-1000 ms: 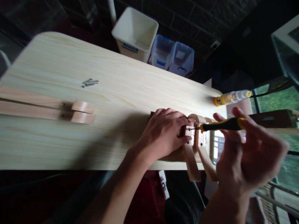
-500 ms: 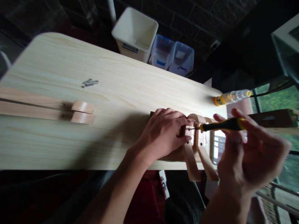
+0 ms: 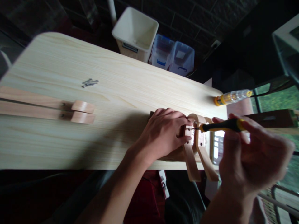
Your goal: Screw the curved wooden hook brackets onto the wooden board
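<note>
My left hand (image 3: 163, 133) lies curled over a wooden assembly (image 3: 197, 146) at the table's near right edge, pressing it down. Two curved wooden pieces of it hang past the edge. My right hand (image 3: 252, 155) pinches a small black and yellow screwdriver (image 3: 221, 126) between its fingertips. The tool lies level, with its tip on a screw (image 3: 189, 128) in the wood beside my left fingers.
The light wooden table (image 3: 98, 102) carries a second pair of wooden slats (image 3: 46, 107) at the left, several loose screws (image 3: 90, 82), and a clear-handled screwdriver (image 3: 232, 97) at the far right corner. A white bin (image 3: 135, 32) and two clear boxes (image 3: 173, 56) stand on the floor beyond.
My right fingers have shifted round the screwdriver handle and the hand has dropped slightly. The left hand and the wooden assembly have stayed still.
</note>
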`<state>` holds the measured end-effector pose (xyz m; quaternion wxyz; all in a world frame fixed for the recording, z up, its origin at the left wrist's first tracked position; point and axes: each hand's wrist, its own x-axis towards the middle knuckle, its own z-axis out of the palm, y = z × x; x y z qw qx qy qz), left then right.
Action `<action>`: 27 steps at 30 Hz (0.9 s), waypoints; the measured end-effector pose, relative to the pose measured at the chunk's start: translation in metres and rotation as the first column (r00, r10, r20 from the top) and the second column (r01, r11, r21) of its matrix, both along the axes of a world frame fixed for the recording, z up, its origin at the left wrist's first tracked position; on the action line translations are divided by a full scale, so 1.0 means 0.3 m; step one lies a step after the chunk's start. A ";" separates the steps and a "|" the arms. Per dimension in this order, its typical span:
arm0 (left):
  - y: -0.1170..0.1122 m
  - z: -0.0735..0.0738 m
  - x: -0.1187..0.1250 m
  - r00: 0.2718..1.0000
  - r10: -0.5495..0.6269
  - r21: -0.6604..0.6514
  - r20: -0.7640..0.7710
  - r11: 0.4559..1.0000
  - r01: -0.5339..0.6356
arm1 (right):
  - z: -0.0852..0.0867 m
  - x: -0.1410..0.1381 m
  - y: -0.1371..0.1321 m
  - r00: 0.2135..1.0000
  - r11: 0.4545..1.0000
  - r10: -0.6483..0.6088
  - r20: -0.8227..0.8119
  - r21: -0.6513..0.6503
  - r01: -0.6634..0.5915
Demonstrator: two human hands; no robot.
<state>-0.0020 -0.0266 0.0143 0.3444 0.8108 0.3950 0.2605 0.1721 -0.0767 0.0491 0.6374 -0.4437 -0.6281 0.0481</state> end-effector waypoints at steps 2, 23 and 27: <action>0.001 0.003 0.000 1.000 0.001 -0.007 -0.005 1.000 -0.001 | -0.001 -0.004 0.003 1.000 1.000 -0.007 -0.002 0.026 0.007; 0.007 -0.019 -0.023 0.999 0.036 0.093 -0.006 0.995 -0.036 | 0.025 -0.023 -0.021 0.998 0.996 -0.070 -0.007 -0.049 0.070; 0.009 -0.020 -0.022 1.000 0.030 0.073 -0.008 0.997 -0.030 | 0.041 -0.020 -0.044 1.000 0.997 -0.011 -0.011 -0.074 0.010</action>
